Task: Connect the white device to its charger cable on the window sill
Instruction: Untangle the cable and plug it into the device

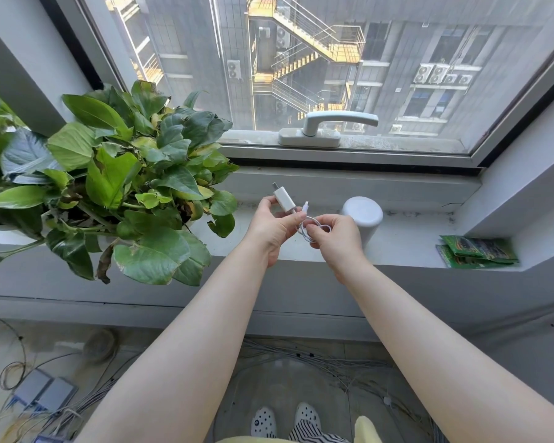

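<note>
A white cylindrical device [363, 215] stands upright on the grey window sill [413, 247], just right of my hands. My left hand [274, 227] holds a white charger plug [283, 199] by its body, prongs pointing up and away. My right hand [336, 239] pinches the coiled white cable [314, 227] that runs from the plug. The cable's small connector tip [306, 206] sticks up between the two hands. Both hands hover above the sill, a little left of the device and apart from it.
A leafy green potted plant [115, 183] fills the sill's left side, close to my left hand. Green packets [477, 251] lie at the sill's right end. A white window handle [327, 127] sits behind. Loose cables [333, 362] and grey boxes [44, 393] cover the floor below.
</note>
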A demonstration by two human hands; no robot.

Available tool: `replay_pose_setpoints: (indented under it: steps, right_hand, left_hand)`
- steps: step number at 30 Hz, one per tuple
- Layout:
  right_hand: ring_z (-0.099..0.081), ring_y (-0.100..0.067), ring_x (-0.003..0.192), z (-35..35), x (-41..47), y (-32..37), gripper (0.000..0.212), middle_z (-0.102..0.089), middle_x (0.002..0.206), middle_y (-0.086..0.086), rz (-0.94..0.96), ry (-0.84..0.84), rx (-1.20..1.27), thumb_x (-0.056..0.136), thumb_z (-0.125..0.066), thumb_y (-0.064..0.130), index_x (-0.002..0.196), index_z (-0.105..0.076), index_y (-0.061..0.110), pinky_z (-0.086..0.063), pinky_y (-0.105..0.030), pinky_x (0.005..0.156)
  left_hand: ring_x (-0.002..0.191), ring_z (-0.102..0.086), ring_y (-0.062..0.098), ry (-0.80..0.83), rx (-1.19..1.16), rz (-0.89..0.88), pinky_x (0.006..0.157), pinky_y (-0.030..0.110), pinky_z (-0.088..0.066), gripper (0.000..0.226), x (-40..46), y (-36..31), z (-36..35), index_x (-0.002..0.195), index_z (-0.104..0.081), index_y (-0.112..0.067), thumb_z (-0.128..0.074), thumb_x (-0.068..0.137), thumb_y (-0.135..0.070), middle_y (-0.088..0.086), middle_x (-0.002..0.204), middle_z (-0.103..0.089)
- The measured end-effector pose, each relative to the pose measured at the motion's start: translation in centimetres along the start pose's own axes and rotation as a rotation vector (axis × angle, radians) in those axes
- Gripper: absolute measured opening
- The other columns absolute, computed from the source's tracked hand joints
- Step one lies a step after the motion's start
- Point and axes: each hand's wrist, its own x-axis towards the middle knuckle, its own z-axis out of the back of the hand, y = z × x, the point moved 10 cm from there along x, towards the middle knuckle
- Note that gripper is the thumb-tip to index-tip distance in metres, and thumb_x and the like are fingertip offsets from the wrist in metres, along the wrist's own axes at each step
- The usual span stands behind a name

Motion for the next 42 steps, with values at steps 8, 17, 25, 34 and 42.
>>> replay_pose_setpoints:
  steps: [8,17,25,34,42]
  right_hand:
    - [-0.061,-0.016,0.068,0.1,-0.3,0.0,0.007,-0.060,0.082,-0.005,-0.061,-0.022,0.082,0.086,-0.060,0.013,0.091,-0.063,0.010,-0.052,-0.026,0.058]
    - [-0.062,-0.014,0.068,-0.3,-1.0,1.3,0.029,-0.065,0.085,-0.004,0.088,-0.012,-0.014,0.071,-0.080,0.022,0.081,-0.052,0.021,-0.049,-0.029,0.067]
    - [-0.063,-0.007,0.068,0.2,-1.2,1.6,0.016,-0.067,0.077,0.002,0.158,-0.035,-0.175,0.080,-0.074,0.023,0.078,-0.067,0.008,-0.046,-0.016,0.060]
    - [-0.057,-0.016,0.076,0.8,-2.3,4.5,0.011,-0.055,0.094,0.000,0.480,-0.088,-0.341,0.082,-0.070,0.013,0.086,-0.066,0.004,-0.056,-0.032,0.069]
    - [-0.064,-0.020,0.075,1.5,-2.9,4.8,0.012,-0.063,0.113,0.008,0.495,-0.174,-0.581,0.083,-0.068,0.025,0.083,-0.059,0.018,-0.052,-0.036,0.065]
  left_hand:
    - [0.075,-0.063,0.016,-0.041,0.057,-0.014,0.064,0.020,-0.057,0.047,0.2,-0.1,0.5,0.124,-0.042,-0.005,-0.064,0.084,0.004,0.007,0.090,-0.058]
    - [0.077,-0.063,0.016,-0.074,0.065,0.009,0.074,0.024,-0.057,0.055,0.4,0.3,1.0,0.130,-0.038,-0.002,-0.067,0.083,0.000,0.006,0.091,-0.058]
    - [0.084,-0.064,0.015,-0.044,0.061,0.023,0.081,0.025,-0.055,0.058,0.4,0.6,1.0,0.129,-0.038,0.001,-0.065,0.079,0.012,0.007,0.091,-0.059]
    - [0.083,-0.061,0.011,-0.108,0.083,0.018,0.072,0.019,-0.056,0.054,0.8,0.7,1.7,0.126,-0.040,-0.001,-0.068,0.081,0.004,0.006,0.101,-0.059]
    - [0.082,-0.060,0.010,-0.136,0.072,0.030,0.066,0.016,-0.055,0.054,0.7,0.7,1.8,0.127,-0.040,0.000,-0.067,0.081,0.004,0.004,0.097,-0.057]
